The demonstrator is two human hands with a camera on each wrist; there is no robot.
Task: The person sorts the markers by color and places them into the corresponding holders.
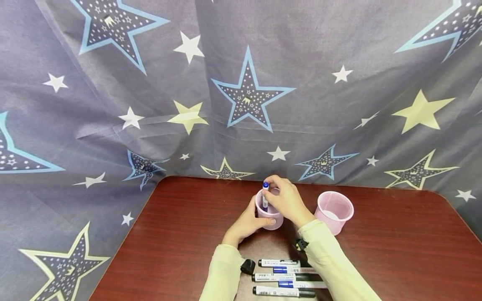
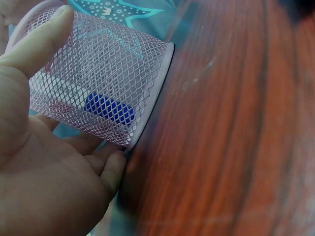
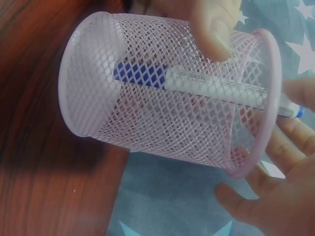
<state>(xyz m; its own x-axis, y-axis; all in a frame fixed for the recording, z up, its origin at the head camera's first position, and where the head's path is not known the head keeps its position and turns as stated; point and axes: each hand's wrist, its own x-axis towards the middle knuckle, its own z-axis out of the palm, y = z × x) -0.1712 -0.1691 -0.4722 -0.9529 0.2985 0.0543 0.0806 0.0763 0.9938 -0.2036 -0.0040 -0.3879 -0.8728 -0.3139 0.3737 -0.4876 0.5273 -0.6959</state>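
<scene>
A pink mesh pen holder [image 1: 272, 222] stands at the table's far side, and my left hand [image 1: 244, 223] grips it around its left side. In the left wrist view the thumb of the left hand [image 2: 54, 172] lies across the mesh and the other fingers are behind it. A white whiteboard marker with blue ends [image 1: 265, 200] stands inside the holder, its lower blue part [image 2: 109, 109] showing through the mesh near the bottom. At the rim my right hand [image 1: 288, 200] pinches the marker's upper end. The right wrist view shows the marker [image 3: 206, 86] leaning along the holder's wall.
A second pink mesh pen holder [image 1: 334, 213] stands to the right, behind the right forearm. Several black and blue markers [image 1: 276, 277] lie in a row near the front, partly hidden by the right sleeve. A star-patterned cloth [image 1: 248, 142] hangs behind the brown table [image 1: 169, 234].
</scene>
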